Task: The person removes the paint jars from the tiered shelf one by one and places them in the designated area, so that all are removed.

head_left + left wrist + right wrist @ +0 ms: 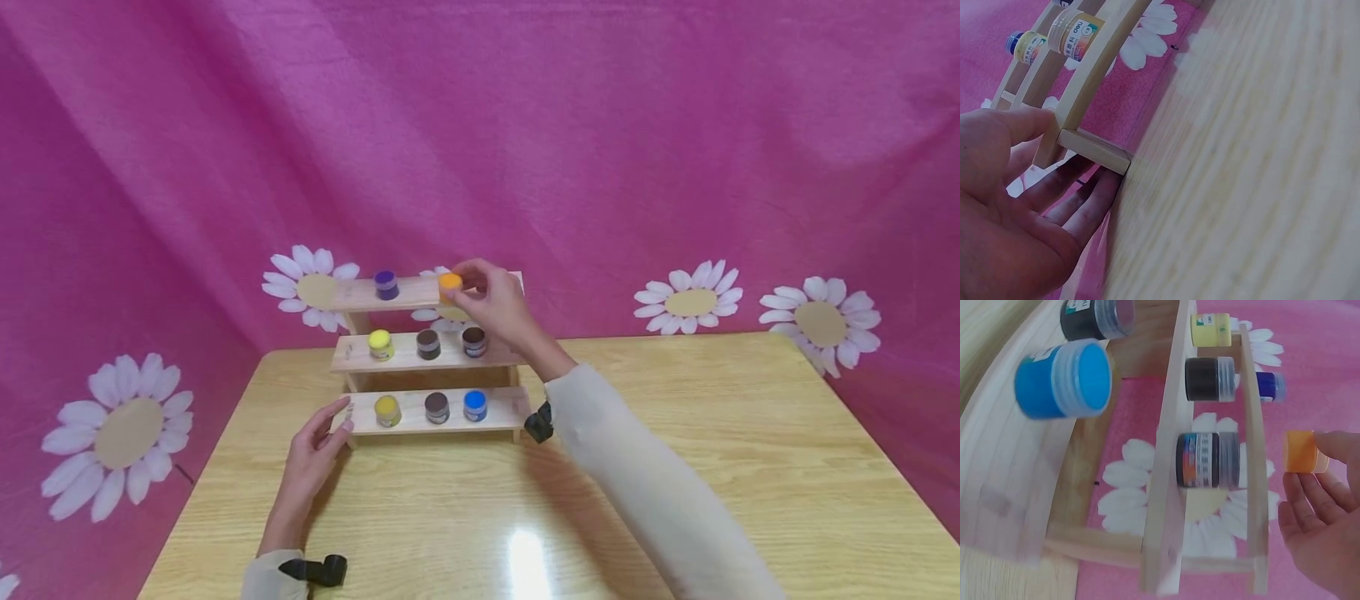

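A three-tier wooden rack (495,421) stands on the table. My right hand (498,304) pinches an orange paint jar (450,285) between thumb and fingers at the top tier. In the right wrist view a small gap shows between this orange jar (1300,452) and the top board (1254,487). Left of it on the top tier sits a purple paint jar (386,286). Down at the bottom tier's left end, my left hand (311,454) grips the rack, its thumb side against the board end (1050,140) and other fingers around the leg.
The middle tier bears a yellow jar (381,345), a dark brown jar (428,344) and a blackish jar (474,342). On the bottom tier are a darker yellow jar (387,411), a brown jar (437,408) and a blue jar (475,406). Behind hangs a pink flowered cloth (585,167).
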A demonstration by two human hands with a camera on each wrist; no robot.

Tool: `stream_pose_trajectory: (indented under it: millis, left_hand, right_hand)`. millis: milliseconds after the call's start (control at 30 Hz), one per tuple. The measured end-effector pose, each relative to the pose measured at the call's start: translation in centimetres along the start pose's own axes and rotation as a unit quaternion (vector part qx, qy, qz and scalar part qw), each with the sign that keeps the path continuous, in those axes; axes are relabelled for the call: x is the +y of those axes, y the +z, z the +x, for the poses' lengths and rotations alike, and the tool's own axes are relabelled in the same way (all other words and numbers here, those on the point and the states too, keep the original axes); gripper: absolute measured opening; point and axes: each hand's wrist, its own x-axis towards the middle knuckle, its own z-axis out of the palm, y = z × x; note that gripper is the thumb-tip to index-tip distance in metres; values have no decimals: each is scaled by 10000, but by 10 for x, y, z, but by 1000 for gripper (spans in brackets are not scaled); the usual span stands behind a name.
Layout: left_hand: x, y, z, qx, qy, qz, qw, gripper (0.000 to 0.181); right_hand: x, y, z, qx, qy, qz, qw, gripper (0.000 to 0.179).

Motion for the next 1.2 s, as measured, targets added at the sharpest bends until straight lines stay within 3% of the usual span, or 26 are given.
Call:
stream_pose_trajectory:
  millis: [733, 1000, 1200]
  left_hand:
    - [0, 1, 4, 86, -27, -96, 9999, 44]
    - [1, -1, 3, 19, -191, -140, 9997, 45]
    - [2, 1, 3, -11, -268, -271, 9993, 46]
  right_hand:
    - [18, -45, -72, 268, -569, 61, 9980, 30]
    - [24, -59, -101, 379, -492, 25, 9981, 33]
    - [36, -70, -126, 572, -178, 243, 9979, 33]
